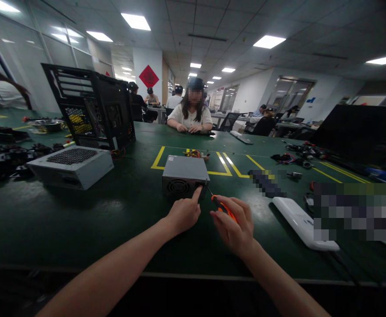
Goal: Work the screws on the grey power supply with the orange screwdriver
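Observation:
A grey metal computer power supply (pixel 185 167) sits on the green table, its fan grille and socket side towards me. My left hand (pixel 184 214) reaches to that side, the index finger stretched out against it near the socket and the other fingers bent; I see nothing held in it. In my right hand (pixel 235 224) is a screwdriver (pixel 219 204) with an orange and black handle. Its thin shaft points up and left to the right corner of the power supply; whether the tip touches a screw is too small to tell.
A second power supply (pixel 72 165) lies left, before an open black computer case (pixel 93 105). Black parts and a metal bowl (pixel 47 125) are further left. To the right are a white oblong device (pixel 301 222), cables (pixel 295 152) and a dark monitor (pixel 361 132). A person (pixel 193 110) sits opposite.

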### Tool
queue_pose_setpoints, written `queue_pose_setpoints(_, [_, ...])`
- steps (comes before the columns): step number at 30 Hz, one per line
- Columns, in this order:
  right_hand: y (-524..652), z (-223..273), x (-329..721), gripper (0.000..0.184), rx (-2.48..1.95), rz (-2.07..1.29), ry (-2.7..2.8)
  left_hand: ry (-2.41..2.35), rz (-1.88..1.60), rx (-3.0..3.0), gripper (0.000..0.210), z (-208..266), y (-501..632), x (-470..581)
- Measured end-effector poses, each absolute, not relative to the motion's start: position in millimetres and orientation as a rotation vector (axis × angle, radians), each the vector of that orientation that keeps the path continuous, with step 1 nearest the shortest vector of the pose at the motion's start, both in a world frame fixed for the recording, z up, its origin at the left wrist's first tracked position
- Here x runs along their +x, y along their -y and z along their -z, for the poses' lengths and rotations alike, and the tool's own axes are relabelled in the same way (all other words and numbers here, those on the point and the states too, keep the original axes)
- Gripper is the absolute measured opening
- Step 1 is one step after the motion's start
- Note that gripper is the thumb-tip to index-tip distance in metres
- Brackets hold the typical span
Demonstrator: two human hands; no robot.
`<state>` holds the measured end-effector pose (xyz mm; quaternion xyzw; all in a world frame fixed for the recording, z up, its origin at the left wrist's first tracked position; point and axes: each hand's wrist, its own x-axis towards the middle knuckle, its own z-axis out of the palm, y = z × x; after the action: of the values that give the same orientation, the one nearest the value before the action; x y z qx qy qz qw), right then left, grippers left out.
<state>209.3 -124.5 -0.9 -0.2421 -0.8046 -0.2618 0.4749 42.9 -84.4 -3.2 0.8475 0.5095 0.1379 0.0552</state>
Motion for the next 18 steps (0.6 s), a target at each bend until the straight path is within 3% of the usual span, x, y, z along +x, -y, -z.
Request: queue_pose_setpoints(18, [126.8, -1.8, 203.7, 0.032, -0.712, 0.452, 1.896, -1.578, -0.353, 2.534, 0.061, -2.5, 87.1, 43.6])
